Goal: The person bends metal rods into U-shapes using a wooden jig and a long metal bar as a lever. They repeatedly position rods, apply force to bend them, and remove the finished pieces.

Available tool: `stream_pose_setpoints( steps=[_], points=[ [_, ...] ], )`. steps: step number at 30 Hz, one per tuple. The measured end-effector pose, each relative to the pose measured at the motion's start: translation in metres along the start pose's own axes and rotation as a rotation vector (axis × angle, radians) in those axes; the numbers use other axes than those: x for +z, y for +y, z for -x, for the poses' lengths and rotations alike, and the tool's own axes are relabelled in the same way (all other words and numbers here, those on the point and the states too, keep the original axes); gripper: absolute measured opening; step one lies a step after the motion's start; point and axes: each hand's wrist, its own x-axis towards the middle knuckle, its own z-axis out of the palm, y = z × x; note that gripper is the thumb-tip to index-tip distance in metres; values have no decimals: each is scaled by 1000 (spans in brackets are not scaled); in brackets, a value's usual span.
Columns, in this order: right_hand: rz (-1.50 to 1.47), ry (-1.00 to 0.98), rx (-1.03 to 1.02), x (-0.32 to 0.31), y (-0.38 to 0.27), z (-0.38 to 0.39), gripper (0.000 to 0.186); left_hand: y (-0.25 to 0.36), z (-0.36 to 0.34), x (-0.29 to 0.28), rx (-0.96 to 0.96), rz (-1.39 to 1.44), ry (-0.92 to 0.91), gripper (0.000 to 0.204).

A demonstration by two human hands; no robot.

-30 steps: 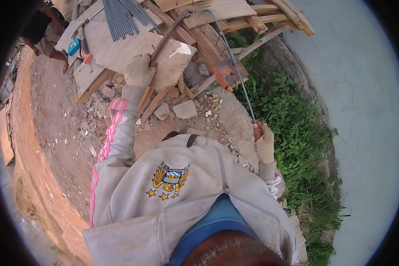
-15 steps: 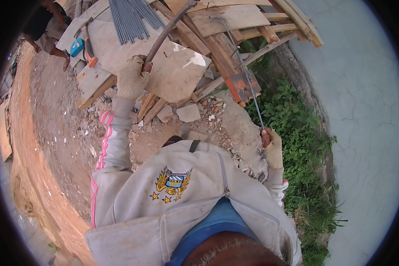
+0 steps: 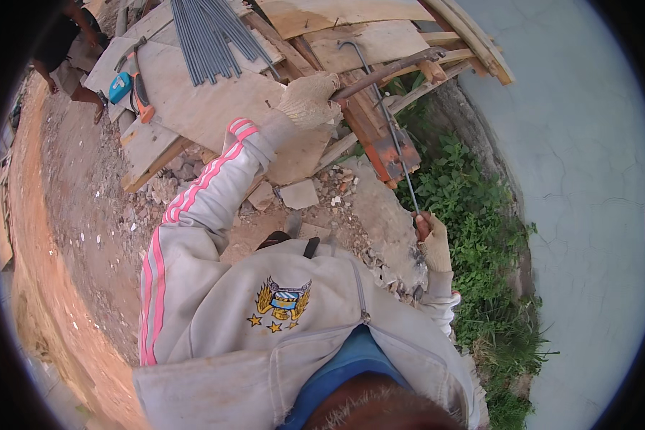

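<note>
My left hand (image 3: 308,97), in a knitted fingertip-less glove, is closed on a rusty metal bar (image 3: 390,69), which crosses above a thin steel rod (image 3: 408,183) near its bent upper end. My right hand (image 3: 432,240), gloved the same way, grips that rod's lower end. The rod lies across a reddish timber beam with a dark, stained block (image 3: 403,150) at its near end. Nails stick up from the boards. At the left of the worktop (image 3: 218,107) lie a hammer (image 3: 145,107) with an orange handle and a teal tape measure (image 3: 120,87).
A bundle of steel rods (image 3: 211,46) rests on the boards. Another person (image 3: 75,61) stands at the upper left beside a dirt path (image 3: 79,236). Rubble (image 3: 297,193) lies below the stacked timber. Weeds (image 3: 473,208) grow along the right, beside a pale cracked wall or surface (image 3: 588,201).
My left hand and the bar have swung rightward, from over the plywood to across the rod. My right hand and the rod have shifted slightly lower in the picture.
</note>
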Motion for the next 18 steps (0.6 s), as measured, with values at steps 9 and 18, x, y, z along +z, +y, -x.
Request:
stream_pose_setpoints(
  steps=[9,18],
  points=[
    [70,61,5,14,1,-9,29,12,-124,37,64,-151,-107,46],
    [211,118,-50,4,-21,-26,38,-13,-138,71,142,-88,-161,51]
  ],
)
